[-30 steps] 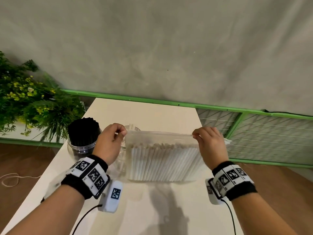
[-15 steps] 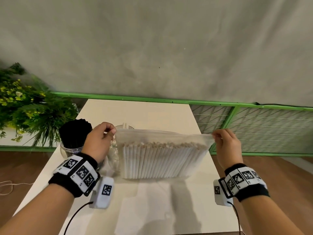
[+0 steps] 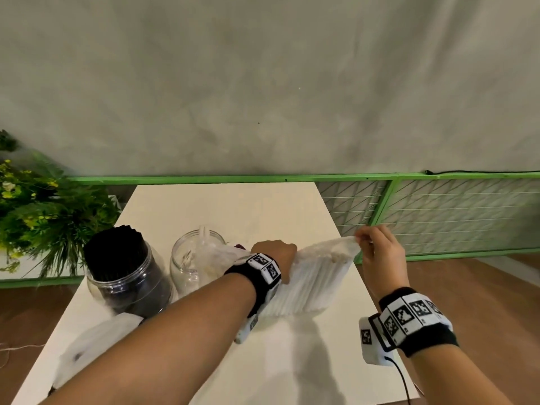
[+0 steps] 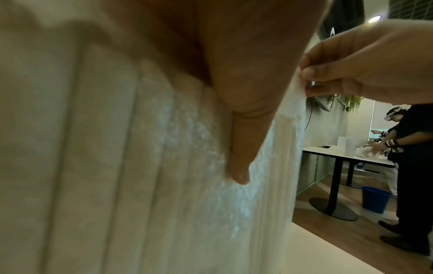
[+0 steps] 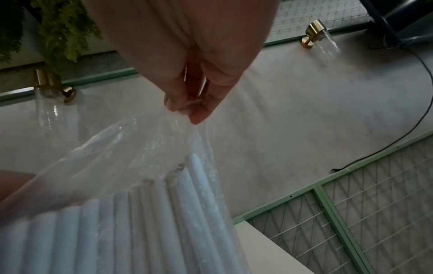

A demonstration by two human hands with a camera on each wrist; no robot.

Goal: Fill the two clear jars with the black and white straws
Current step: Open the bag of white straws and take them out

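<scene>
The table [image 3: 222,206] is pale and smooth under both hands. On it, directly under the left hand [image 3: 276,257], stands the clear plastic bag [image 3: 318,252], its mouth pulled wide; it is thin, crinkled and slightly frosted. Packed inside are the white straws [image 3: 304,290], upright in a tight row of matte, paper-like tubes whose tops sit below the bag's rim. The left hand reaches into the mouth, its thumb [image 4: 236,166] pressed flat on the outer film against the straws; its fingers are hidden inside, so whether they grasp anything cannot be told. The right hand [image 3: 380,252] pinches the bag's top corner between thumb and fingertips, holding it taut. Left of the left hand stands a clear jar [image 3: 193,261] holding one white straw, and farther left the other jar [image 3: 128,285], crammed with black straws [image 3: 115,249].
</scene>
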